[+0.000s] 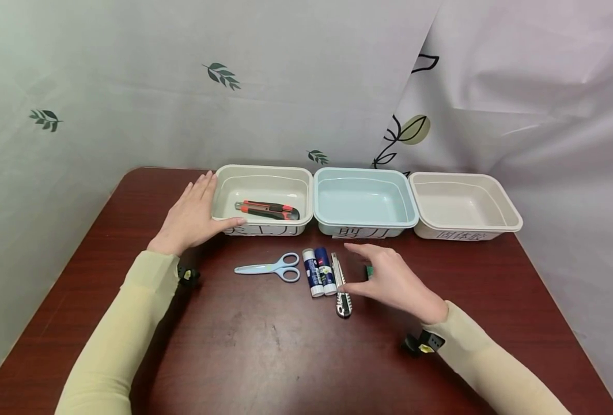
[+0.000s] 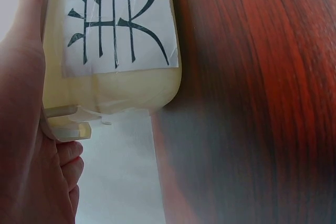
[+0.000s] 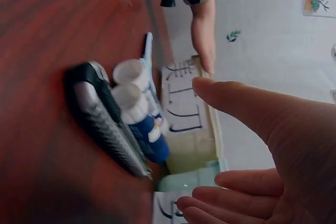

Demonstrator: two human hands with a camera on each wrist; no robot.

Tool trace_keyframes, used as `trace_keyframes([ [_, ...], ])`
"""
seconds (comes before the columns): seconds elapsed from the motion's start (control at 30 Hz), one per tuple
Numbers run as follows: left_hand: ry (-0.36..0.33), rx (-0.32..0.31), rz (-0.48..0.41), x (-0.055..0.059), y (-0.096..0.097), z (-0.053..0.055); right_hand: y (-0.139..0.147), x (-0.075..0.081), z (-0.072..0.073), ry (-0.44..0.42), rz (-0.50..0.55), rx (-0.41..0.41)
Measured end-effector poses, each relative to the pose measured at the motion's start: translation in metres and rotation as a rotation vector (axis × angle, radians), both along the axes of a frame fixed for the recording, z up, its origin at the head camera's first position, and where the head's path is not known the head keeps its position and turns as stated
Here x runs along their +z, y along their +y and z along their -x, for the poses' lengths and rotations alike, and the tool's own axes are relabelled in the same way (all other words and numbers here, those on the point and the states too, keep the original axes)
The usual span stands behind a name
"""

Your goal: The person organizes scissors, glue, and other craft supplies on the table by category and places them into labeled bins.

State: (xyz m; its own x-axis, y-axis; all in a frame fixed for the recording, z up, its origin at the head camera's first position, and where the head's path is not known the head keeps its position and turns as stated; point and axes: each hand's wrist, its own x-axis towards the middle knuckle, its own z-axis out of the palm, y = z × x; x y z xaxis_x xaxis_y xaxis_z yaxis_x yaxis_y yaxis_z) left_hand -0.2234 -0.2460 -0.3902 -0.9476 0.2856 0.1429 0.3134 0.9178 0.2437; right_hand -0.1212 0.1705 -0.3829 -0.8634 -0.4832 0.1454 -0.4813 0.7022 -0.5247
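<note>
My left hand (image 1: pixel 192 216) rests against the left corner of a beige bin (image 1: pixel 309 196), fingers straight along its side and thumb over the front rim. Inside that bin lie two red-and-black utility knives (image 1: pixel 272 214). With thumb and fingers spread, my right hand (image 1: pixel 392 279) hovers above and beside a silver utility knife (image 1: pixel 344 304) and holds nothing. In the right wrist view, the silver knife (image 3: pixel 102 124) lies apart from the hand. Two glue sticks (image 1: pixel 313 274) lie side by side just left of it, and light-blue scissors (image 1: pixel 265 268) lie farther left.
A light-blue bin (image 1: pixel 360 202) stands in the middle of the row, and another beige bin (image 1: pixel 462 202) at the right. Each bin has a paper label in front. A small green thing (image 1: pixel 370 271) is mostly hidden behind my right hand. A patterned curtain (image 1: pixel 286 86) hangs behind the table.
</note>
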Motion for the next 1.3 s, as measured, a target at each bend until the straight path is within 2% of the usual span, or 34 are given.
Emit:
trace_keyframes([
  [0.17, -0.002, 0.002, -0.003, 0.0, 0.0, 0.0, -0.002, -0.011, -0.007, -0.01, 0.0, 0.009],
  [0.4, -0.005, 0.002, -0.002, 0.0, 0.0, 0.0, -0.004, -0.023, -0.015, -0.052, 0.043, -0.022],
  [0.7, 0.003, 0.005, -0.003, -0.001, 0.0, 0.0, -0.014, -0.035, -0.021, 0.001, 0.035, -0.048],
  [1.03, 0.0, 0.002, -0.005, 0.0, 0.0, 0.0, -0.018, -0.039, -0.021, 0.057, 0.014, -0.078],
  [1.3, -0.003, 0.0, -0.007, -0.001, -0.001, 0.001, -0.017, -0.039, -0.019, 0.044, -0.015, -0.105],
])
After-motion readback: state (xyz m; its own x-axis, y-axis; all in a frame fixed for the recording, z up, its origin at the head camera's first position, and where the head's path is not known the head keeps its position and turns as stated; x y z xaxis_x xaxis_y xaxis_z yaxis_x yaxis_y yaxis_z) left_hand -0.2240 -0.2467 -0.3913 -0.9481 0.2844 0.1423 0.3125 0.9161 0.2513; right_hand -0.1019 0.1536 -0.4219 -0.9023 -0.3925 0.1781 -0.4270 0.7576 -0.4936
